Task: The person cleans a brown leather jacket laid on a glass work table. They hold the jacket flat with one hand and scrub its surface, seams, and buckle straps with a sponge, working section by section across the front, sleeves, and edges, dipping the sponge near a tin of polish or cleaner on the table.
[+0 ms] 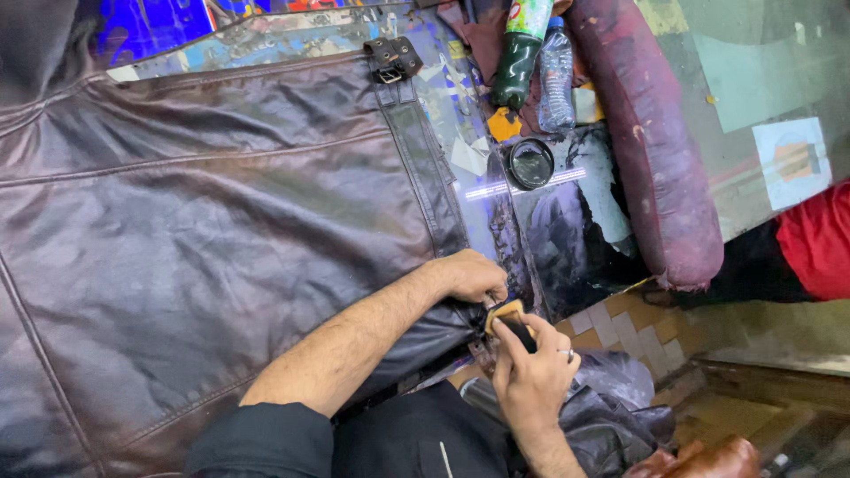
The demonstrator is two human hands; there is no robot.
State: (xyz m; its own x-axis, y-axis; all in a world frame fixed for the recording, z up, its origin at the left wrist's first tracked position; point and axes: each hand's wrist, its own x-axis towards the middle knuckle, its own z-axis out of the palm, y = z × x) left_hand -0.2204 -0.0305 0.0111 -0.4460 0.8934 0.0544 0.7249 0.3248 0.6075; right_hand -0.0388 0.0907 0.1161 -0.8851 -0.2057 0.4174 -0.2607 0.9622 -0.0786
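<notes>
Item: dark leather jacket (pixel 204 221) on tabletop (pixel 266 40). Our left hand (pixel 469 276) pins its edge; right hand (pixel 531 372) fingers grip small tan block (pixel 506 312). We'd keep leather taut, strokes short.

Wide open run across the dark brown leather jacket (pixel 204 221) spread flat on the surface; to its right things tighten: round black tin (pixel 531 164), green plastic bottle (pixel 516 62) and clear one (pixel 556 75) (lying close together), then the long maroon leather roll (pixel 655 150) walling off that side.

Left hand (pixel 467 276) pins dark leather jacket (pixel 212 230); right hand (pixel 531 372) grips brush (pixel 512 320).
</notes>
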